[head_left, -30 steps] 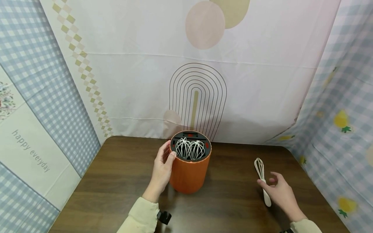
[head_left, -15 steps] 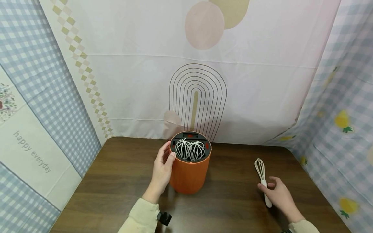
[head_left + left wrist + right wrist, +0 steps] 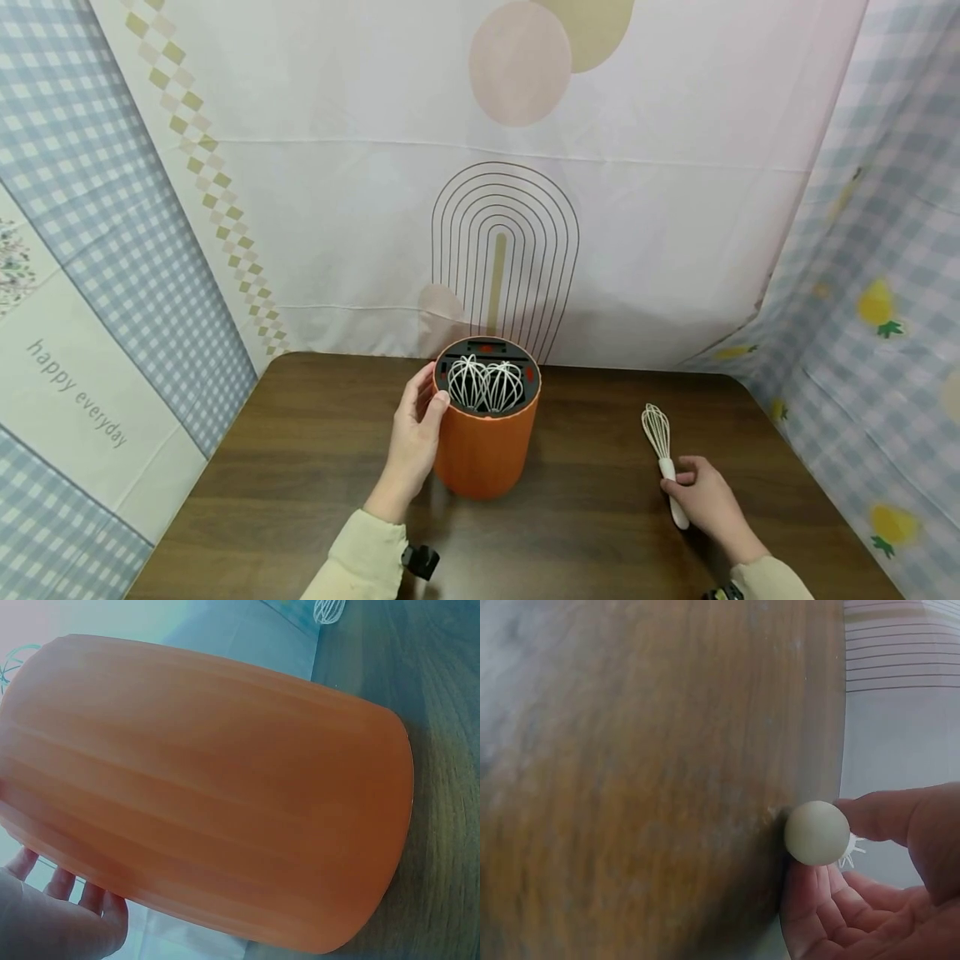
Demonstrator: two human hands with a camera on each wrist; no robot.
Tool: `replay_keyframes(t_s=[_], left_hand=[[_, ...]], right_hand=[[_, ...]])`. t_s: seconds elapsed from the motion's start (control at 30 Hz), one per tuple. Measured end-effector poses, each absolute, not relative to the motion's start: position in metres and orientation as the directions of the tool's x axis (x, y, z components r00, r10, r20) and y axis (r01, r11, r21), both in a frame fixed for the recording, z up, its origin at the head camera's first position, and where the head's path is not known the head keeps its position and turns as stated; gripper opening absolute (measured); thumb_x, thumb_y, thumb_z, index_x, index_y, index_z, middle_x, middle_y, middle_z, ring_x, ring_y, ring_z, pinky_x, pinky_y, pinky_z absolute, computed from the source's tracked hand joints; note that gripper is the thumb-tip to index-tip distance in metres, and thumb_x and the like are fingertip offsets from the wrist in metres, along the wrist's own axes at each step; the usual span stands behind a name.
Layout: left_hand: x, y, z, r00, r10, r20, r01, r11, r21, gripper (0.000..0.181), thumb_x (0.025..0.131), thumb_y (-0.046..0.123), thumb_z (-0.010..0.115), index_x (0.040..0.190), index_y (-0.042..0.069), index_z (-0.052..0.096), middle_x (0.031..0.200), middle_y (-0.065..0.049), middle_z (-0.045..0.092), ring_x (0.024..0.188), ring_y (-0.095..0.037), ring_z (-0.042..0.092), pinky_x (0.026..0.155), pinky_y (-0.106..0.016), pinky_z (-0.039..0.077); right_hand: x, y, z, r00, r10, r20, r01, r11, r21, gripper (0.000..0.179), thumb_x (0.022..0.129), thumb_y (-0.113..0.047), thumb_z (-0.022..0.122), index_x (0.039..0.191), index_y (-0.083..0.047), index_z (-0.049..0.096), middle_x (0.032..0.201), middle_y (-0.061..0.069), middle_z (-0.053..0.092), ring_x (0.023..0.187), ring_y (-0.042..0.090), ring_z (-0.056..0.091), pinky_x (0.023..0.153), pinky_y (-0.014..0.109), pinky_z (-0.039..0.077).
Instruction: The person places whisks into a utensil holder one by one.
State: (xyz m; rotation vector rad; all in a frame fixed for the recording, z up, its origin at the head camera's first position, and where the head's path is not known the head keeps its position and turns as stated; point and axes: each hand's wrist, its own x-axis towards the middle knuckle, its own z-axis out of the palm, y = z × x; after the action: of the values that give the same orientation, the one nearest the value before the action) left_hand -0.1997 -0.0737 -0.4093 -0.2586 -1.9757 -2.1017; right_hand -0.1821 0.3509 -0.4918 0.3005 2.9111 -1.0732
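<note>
An orange cylindrical utensil holder [image 3: 483,458] with a dark slotted top stands upright on the table. Two white whisks [image 3: 483,386] stick out of it, wire heads up, their handles hidden inside. My left hand [image 3: 408,446] grips the holder's left side, thumb near the front rim; the left wrist view shows the holder's wall [image 3: 210,795] with the fingers along one side. At the right, my right hand [image 3: 708,504] pinches the handle of a third white whisk [image 3: 667,471] between thumb and fingers. The rounded handle end [image 3: 817,832] faces the right wrist camera.
The brown wooden table [image 3: 300,467] carries these things. A white patterned cloth [image 3: 360,233] hangs behind its far edge, close to the holder. Blue checked cloths [image 3: 885,225] hang at both sides.
My right hand has closed from loosely spread fingers into a pinch on the whisk's handle, and the whisk has shifted slightly left. The left hand and holder stay in place.
</note>
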Motion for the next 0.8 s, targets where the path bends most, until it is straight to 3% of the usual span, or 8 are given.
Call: replay_keyframes(t_s=[0.47,0.8], left_hand=[[-0.199,-0.074,-0.408,-0.951,-0.053,0.304,0.306,-0.051,0.951,0.049,0.099,0.011,0.054,0.145,0.005,0.04,0.141,-0.016,0.046,0.126,-0.025,0.045,0.099,-0.023,0.04],[-0.199,-0.074,-0.408,-0.954,-0.053,0.297,0.299,-0.059,0.952,0.049,0.099,0.01,0.053,0.145,0.004,0.04,0.141,-0.017,0.046,0.126,-0.026,0.046,0.097,-0.021,0.04]], right_hand=[[-0.184,0.346,-0.488,-0.982,0.159,-0.101,0.186,0.737,-0.65,0.044,0.089,-0.01,0.061,0.12,0.019,0.049,0.09,0.016,0.067,0.081,0.025,0.063,0.064,0.032,0.05],[-0.188,0.32,-0.469,-0.983,0.152,0.101,0.036,0.708,-0.705,0.04,0.094,-0.009,0.06,0.127,0.011,0.049,0.095,0.015,0.063,0.076,0.017,0.059,0.061,0.025,0.048]])
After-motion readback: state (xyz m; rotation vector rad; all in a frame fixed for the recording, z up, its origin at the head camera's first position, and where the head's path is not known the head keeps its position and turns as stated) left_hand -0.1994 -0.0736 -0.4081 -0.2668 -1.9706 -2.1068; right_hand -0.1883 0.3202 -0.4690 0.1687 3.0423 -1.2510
